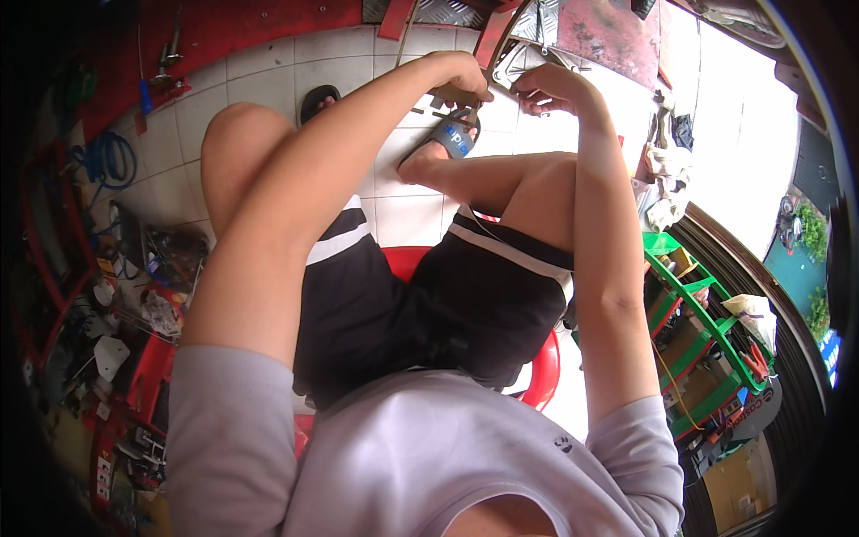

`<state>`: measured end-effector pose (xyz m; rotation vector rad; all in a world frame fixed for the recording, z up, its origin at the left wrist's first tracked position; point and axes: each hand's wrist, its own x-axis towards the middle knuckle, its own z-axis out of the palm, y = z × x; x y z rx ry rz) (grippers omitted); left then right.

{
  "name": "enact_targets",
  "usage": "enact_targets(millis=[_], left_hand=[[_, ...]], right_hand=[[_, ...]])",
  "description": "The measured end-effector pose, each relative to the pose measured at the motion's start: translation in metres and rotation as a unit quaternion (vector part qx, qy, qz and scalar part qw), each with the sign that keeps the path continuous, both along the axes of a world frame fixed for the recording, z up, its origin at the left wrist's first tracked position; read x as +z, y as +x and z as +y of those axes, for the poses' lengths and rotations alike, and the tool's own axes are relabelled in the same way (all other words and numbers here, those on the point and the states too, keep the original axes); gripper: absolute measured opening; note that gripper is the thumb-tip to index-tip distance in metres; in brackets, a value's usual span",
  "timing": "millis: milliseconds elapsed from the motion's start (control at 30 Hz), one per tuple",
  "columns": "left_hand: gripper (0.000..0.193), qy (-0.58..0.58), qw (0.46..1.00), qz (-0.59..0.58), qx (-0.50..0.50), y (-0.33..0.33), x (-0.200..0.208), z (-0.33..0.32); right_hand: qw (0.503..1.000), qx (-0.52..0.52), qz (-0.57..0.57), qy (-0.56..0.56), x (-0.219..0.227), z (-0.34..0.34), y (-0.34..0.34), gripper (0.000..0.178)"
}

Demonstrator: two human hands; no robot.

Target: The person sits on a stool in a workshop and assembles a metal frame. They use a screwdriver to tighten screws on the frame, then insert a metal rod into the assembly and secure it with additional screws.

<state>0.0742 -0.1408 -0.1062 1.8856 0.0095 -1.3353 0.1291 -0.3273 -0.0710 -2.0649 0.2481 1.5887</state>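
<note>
I saw the left hand (461,76) curled shut, pinching a thin dark rod (438,112) just above the foot in the blue sandal (452,139). The right hand (550,88) was closed too, gripping the edge of a pale metal part (528,55) right beside it. Both hands were out over the white tile floor (268,76). A red stool (541,362) was under the person.

Both hands (465,79) (548,88) reach forward, fingers curled.
</note>
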Motion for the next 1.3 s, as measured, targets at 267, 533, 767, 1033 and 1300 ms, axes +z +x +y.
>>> enact_targets(millis=[267,533,767,1033,1300], left_hand=[[0.034,0.001,1.000,-0.004,-0.005,0.000,-0.003,-0.003],[0.035,0.002,1.000,-0.024,-0.010,0.002,-0.013,-0.007],[0.036,0.009,1.000,-0.016,-0.025,0.004,-0.014,-0.008],[0.035,0.007,1.000,-0.007,-0.023,0.005,-0.014,-0.007],[0.017,-0.039,0.999,-0.026,-0.012,0.004,-0.041,-0.001]], right_hand=[[0.980,-0.034,-0.133,-0.147,-0.013,0.028,-0.056,0.014],[0.943,-0.208,-0.249,-0.070,-0.030,0.030,-0.093,0.018],[0.936,-0.239,-0.247,-0.074,-0.049,0.030,-0.109,0.016],[0.913,-0.076,-0.385,-0.116,-0.045,0.032,-0.115,0.017],[0.909,-0.070,-0.396,-0.109,-0.034,0.047,-0.116,0.014]])
